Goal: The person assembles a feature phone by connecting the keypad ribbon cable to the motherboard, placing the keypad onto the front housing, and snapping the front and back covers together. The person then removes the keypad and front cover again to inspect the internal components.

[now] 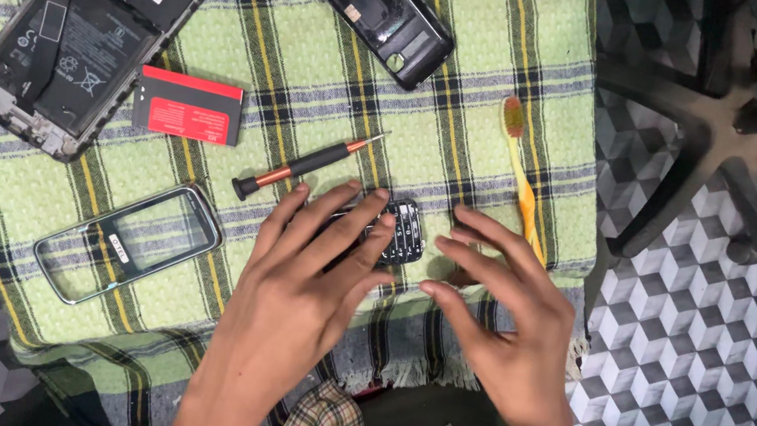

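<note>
Green plaid cloth (482, 67): left hand (310, 263) grip covers a keypad phone (396, 231); right hand (504, 314) grip wide, empty.

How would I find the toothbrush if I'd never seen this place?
Start at the green checked cloth and go to its right edge. Just above the right hand lies the toothbrush, thin and yellow-orange. Unlike the black-and-orange screwdriver, it ends in bristles.
</note>
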